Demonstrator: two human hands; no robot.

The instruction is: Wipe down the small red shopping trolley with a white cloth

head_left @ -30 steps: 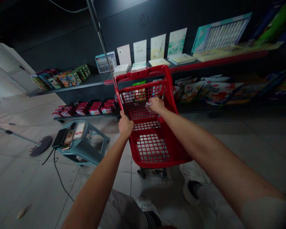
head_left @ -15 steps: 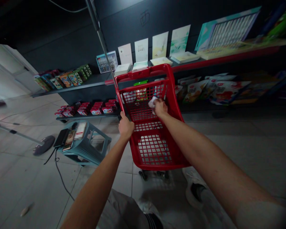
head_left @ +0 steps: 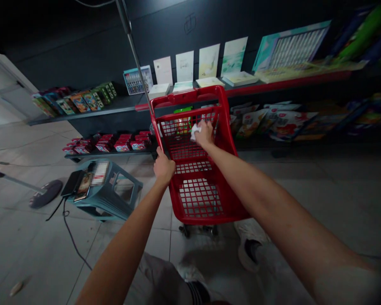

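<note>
A red plastic shopping cart (head_left: 231,199) stands on the tiled floor in front of me. My left hand (head_left: 164,168) is closed around the cart's left rim. My right hand (head_left: 205,133) reaches inside the basket, fingers closed on a small white cloth (head_left: 194,131) pressed against the far inner wall. Behind that mesh wall, a green and yellow package (head_left: 182,123) shows through.
A teal plastic stool (head_left: 114,195) with phones on top stands left of the cart, a cable trailing from it. A stand's round base (head_left: 46,193) and pole lie further left. Dark shelves (head_left: 120,106) with boxes, books and snack bags run behind. My shoes (head_left: 249,245) are under the cart.
My right hand with the cloth has shifted up and slightly left along the cart's far inner wall. My left hand keeps its grip on the rim.
</note>
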